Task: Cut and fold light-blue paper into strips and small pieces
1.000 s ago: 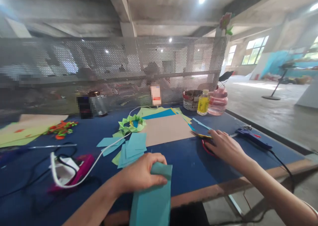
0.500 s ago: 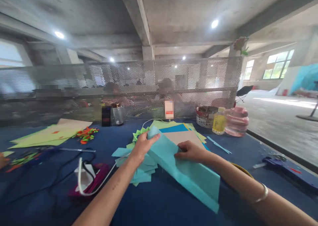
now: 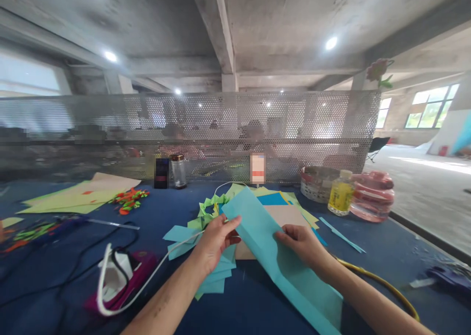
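So the teal paper strip is up off the table, held by both hands. Its long axis runs on a slant, far end up and to the left, near end down to the right and cut off by the bottom of the view. The left hand is nearer the far end, thumb lapped over the left edge and the other fingers curled under it. The right hand is pinching the opposite edge about midway along, so most of the loose length trails down past it toward the wearer.

Looks like smooth, matte, fairly stiff paper, with what I'd call a lengthwise crease. Just under the left wrist there's a messy fan of cut teal pieces, flat with straight edges. Past that is a pale green ring of spiky folded points. A plain beige sheet lies partly behind the strip. Further right you get a shiny, see-through pink bottle, and at the back a grey perforated screen full of tiny holes.
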The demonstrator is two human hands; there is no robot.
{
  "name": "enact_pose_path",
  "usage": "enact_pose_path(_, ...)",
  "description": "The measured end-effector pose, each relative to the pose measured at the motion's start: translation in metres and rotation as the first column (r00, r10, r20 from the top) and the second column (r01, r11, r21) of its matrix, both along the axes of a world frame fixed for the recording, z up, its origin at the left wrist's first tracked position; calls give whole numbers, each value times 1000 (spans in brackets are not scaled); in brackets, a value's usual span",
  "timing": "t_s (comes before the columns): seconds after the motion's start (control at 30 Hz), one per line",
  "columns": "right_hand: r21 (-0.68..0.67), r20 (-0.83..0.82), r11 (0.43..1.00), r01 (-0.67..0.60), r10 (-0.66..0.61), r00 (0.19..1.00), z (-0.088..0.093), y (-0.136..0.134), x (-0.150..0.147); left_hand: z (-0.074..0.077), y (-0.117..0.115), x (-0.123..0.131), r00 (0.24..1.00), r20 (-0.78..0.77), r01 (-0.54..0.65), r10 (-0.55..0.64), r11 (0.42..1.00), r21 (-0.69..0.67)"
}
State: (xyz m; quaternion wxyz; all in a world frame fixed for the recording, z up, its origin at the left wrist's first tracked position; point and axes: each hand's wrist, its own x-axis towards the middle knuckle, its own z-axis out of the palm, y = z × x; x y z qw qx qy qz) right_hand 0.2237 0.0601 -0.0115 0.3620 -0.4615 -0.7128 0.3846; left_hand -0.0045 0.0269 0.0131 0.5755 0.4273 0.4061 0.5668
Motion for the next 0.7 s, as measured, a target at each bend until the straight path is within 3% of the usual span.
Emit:
enact_pose_path(0.17, -5, -22, 1000, 25, -25, 999, -2, 1, -2, -3, -3, 4, 992, -3, 128, -128, 991, -26)
enact_pose_path(0.33, -4, -70, 999, 33, -33, 997, -5, 2, -2, -9, -3, 9, 984, 24, 177, -176, 984, -33)
enact_pose_path(0.47, -29, -129, 1000, 0, -3, 992, -3, -2, -5, -13, -4, 13, 974, -46, 219, -221, 975, -45)
enact_pose_path(0.57, -46, -161, 999, -20, 13, 987, 0, -7, -8, -11, -9, 16, 953, -104, 282, -283, 959, -31)
enact_pose_path(0.7, -61, -148, 998, -2, -7, 989, 2, -12, -12, 0, -18, 18, 906, -20, 423, -423, 903, 74)
